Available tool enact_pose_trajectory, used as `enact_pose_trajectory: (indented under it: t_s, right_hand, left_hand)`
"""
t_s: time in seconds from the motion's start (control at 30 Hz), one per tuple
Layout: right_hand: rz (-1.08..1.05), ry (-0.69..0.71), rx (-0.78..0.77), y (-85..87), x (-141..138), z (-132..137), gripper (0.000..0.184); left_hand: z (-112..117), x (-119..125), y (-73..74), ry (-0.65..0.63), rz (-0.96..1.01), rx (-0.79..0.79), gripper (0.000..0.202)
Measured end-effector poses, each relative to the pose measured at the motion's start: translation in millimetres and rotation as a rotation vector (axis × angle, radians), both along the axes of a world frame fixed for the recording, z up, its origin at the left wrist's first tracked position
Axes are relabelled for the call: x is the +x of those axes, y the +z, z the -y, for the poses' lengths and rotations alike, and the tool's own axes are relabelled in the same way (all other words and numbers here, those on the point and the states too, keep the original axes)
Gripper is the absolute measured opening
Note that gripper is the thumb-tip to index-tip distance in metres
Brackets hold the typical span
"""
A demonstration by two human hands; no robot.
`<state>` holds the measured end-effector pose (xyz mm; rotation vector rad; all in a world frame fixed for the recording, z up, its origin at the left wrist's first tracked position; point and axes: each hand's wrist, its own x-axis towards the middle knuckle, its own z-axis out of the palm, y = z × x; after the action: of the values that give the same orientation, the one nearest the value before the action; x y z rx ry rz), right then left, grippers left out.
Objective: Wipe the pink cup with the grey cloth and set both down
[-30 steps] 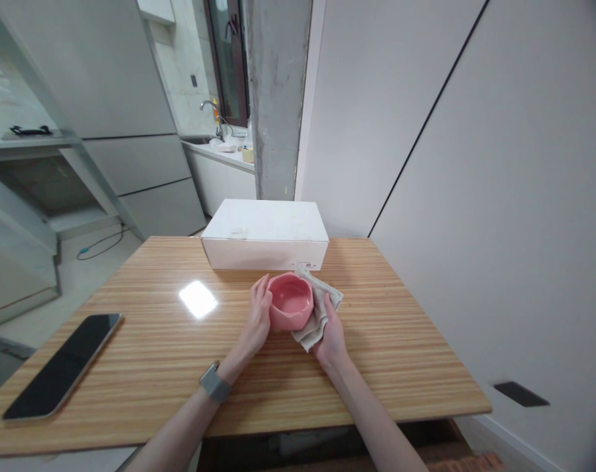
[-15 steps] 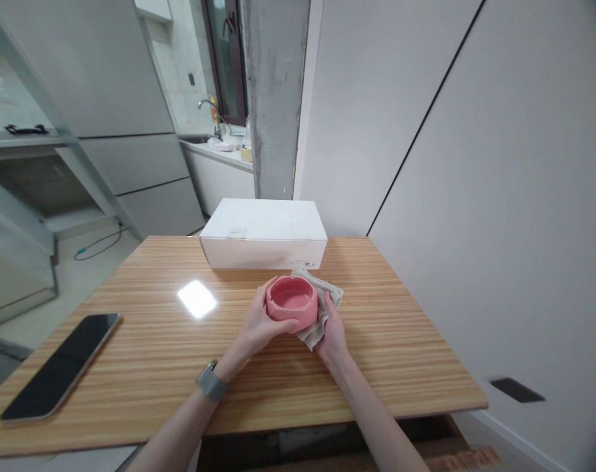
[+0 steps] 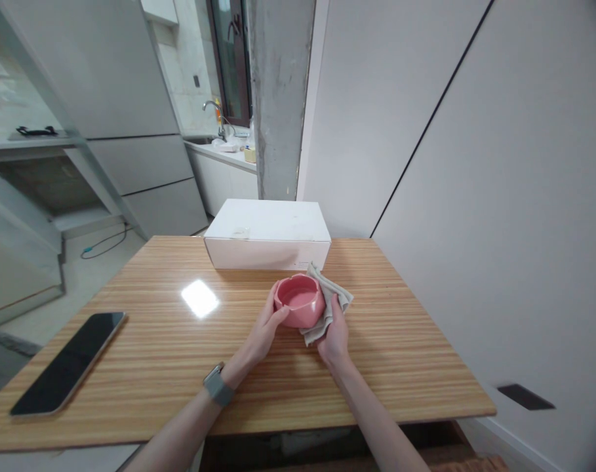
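A pink ashtray [image 3: 300,314] with notches in its rim is held above the wooden table, its hollow facing up toward me. My left hand [image 3: 264,328] grips its left side, thumb along the front and fingers behind. A watch with a grey band is on that wrist. On the other side, my right hand [image 3: 334,335] is closed on a light grey cloth [image 3: 341,294], thumb on top. The cloth lies against the ashtray's right wall. Some of my right fingers are hidden under the cloth.
Behind my hands, a white box [image 3: 271,252] stands at the table's far edge. A black phone [image 3: 69,364] lies at the left on the wooden table [image 3: 396,367]. An open drawer [image 3: 258,452] shows below the front edge. A white wall panel rises at the right.
The ashtray has turned between my hands, so its notches sit differently. My left thumb has shifted back toward its left side. The cloth has moved slightly right, and the whole view has shifted a little.
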<state>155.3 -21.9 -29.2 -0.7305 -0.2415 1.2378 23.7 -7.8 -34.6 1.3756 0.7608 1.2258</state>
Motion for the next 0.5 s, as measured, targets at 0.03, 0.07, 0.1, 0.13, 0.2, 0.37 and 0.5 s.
enact_pose_trajectory:
  t_s: [0.03, 0.07, 0.1, 0.13, 0.2, 0.37, 0.5]
  right_hand:
    - [-0.033, 0.018, -0.032, 1.9, 3.8, -0.4, 0.036]
    - [-0.058, 0.05, -0.057, 3.8, 7.6, -0.1, 0.036]
    - [-0.079, 0.094, -0.075, 5.6, 10.7, 0.7, 0.036]
    - [-0.094, 0.146, -0.089, 7.2, 13.0, 1.9, 0.037]
    - [-0.112, 0.255, -0.11, 9.6, 14.2, 4.6, 0.038]
    - [-0.11, 0.345, -0.087, 11.4, 5.9, 6.1, 0.038]
    - [-0.097, 0.253, -0.007, 9.5, -1.5, 4.2, 0.035]
  left_hand:
    - [-0.3, -1.9, 1.2, -0.016, -0.034, 0.001, 0.056]
    - [-0.5, -3.5, 3.0, -0.006, -0.082, 0.011, 0.059]
    - [-0.6, -4.9, 5.3, 0.024, -0.136, 0.027, 0.065]
    - [-0.5, -6.3, 8.0, 0.06, -0.185, 0.044, 0.072]
    - [-0.2, -9.0, 14.2, 0.085, -0.233, 0.075, 0.084]
    - [0.5, -14.4, 24.7, -0.056, -0.146, 0.016, 0.085]
    - [-0.1, -7.9, 19.4, 0.094, -0.113, -0.009, 0.082]
